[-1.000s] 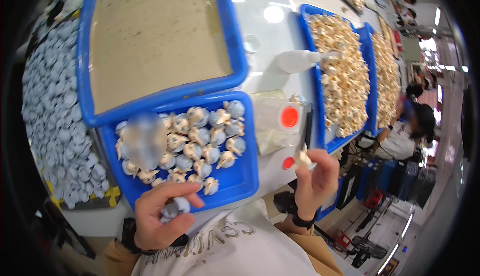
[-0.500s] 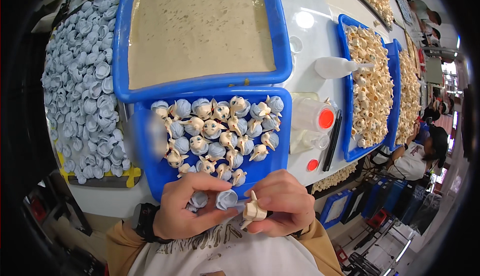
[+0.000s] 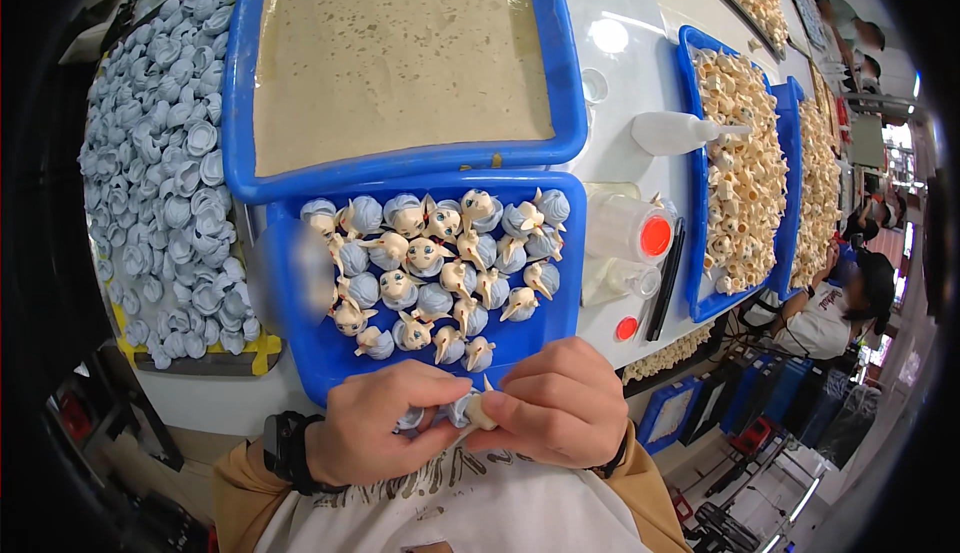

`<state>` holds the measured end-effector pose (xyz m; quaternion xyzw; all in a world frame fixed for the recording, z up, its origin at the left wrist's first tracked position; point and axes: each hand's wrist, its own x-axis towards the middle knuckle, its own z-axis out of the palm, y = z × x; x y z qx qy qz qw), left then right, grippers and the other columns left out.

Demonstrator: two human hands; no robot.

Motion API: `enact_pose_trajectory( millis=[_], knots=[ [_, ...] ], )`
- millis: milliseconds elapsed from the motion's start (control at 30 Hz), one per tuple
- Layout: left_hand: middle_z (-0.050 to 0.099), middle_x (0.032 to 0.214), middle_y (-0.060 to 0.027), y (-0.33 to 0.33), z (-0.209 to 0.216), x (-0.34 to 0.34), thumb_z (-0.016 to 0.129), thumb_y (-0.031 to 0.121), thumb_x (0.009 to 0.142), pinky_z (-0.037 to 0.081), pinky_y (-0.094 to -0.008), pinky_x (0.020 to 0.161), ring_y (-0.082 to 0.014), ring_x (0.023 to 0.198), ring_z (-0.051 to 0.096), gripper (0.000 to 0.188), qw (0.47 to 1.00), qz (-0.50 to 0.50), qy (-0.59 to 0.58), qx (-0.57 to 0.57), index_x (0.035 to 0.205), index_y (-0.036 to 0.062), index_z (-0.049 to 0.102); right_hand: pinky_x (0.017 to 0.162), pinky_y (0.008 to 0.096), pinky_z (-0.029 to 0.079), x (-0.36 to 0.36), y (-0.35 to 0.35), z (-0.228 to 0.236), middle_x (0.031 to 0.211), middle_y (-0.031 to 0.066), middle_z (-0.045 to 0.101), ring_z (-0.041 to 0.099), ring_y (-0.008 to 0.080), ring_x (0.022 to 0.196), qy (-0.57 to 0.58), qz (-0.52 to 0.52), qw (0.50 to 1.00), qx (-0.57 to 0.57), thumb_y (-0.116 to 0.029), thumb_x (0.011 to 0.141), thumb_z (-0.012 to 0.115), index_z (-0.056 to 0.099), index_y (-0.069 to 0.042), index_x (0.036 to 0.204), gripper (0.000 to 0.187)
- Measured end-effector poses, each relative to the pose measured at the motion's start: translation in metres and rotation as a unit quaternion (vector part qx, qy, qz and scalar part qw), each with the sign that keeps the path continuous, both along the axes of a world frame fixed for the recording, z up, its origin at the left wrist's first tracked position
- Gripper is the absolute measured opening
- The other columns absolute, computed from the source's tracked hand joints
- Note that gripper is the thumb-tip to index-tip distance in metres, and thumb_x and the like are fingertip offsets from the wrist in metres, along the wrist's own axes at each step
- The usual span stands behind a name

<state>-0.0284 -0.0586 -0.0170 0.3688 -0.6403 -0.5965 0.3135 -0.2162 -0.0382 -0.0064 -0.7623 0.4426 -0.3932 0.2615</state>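
Observation:
Low in front of my chest, my left hand (image 3: 375, 423) is closed on a blue-grey cup-shaped hair piece (image 3: 458, 412). A second blue-grey piece (image 3: 411, 419) sits inside its curled fingers. My right hand (image 3: 560, 405) pinches a cream doll-head part with pointed ears (image 3: 481, 414), which touches the hair piece; much of both is hidden by fingers. Just beyond my hands, a blue tray (image 3: 553, 337) holds several doll heads (image 3: 424, 257) with painted eyes and blue-grey hair.
To the left lies a heap of blue-grey hair pieces (image 3: 165, 183). A larger blue tray (image 3: 400, 161) with a beige surface stands behind. At right are a white squeeze bottle (image 3: 670, 134), a clear jar (image 3: 612, 225), a black pen (image 3: 664, 288) and trays of cream parts (image 3: 740, 173). A person (image 3: 830, 308) sits farther right.
My right hand has moved left and turned, bringing the cream head part from beside the hair piece into contact with it. My left hand has closed in slightly around the hair piece.

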Motion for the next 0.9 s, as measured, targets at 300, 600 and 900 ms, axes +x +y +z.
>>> enact_pose_trajectory(
  millis=[300, 600, 900],
  knots=[
    [0.064, 0.079, -0.0117, -0.002, -0.002, 0.005, 0.074, 0.000, 0.062, 0.052, -0.0258, 0.057, -0.0199, 0.068, 0.065, 0.034, 0.998, -0.052, 0.021, 0.016, 0.092, -0.0013, 0.058, 0.048, 0.0233, 0.038, 0.002, 0.006, -0.001, 0.065, 0.0024, 0.055, 0.052, 0.0149, 0.057, -0.034, 0.023, 0.999, -0.027, -0.018, 0.064, 0.075, 0.061, 0.002, 0.086, 0.033],
    [0.064, 0.077, -0.0096, -0.002, -0.002, 0.005, 0.075, 0.003, 0.062, 0.050, -0.0254, 0.055, -0.0187, 0.066, 0.064, 0.030, 0.997, -0.068, 0.003, 0.030, 0.087, -0.0012, 0.060, 0.049, 0.0250, 0.042, -0.003, 0.006, 0.001, 0.068, 0.0046, 0.058, 0.056, 0.0172, 0.060, 0.001, 0.044, 0.999, -0.009, -0.022, 0.064, 0.075, 0.060, 0.001, 0.086, 0.036],
    [0.060, 0.067, -0.0053, -0.006, -0.003, 0.007, 0.078, 0.010, 0.064, 0.040, -0.0215, 0.042, -0.0109, 0.050, 0.054, 0.027, 0.992, -0.092, 0.048, 0.068, 0.081, -0.0001, 0.059, 0.050, 0.0245, 0.037, -0.005, 0.006, 0.004, 0.066, 0.0034, 0.053, 0.051, 0.0165, 0.060, -0.017, 0.062, 0.997, 0.044, -0.023, 0.066, 0.071, 0.060, 0.005, 0.098, 0.043]
  ],
)
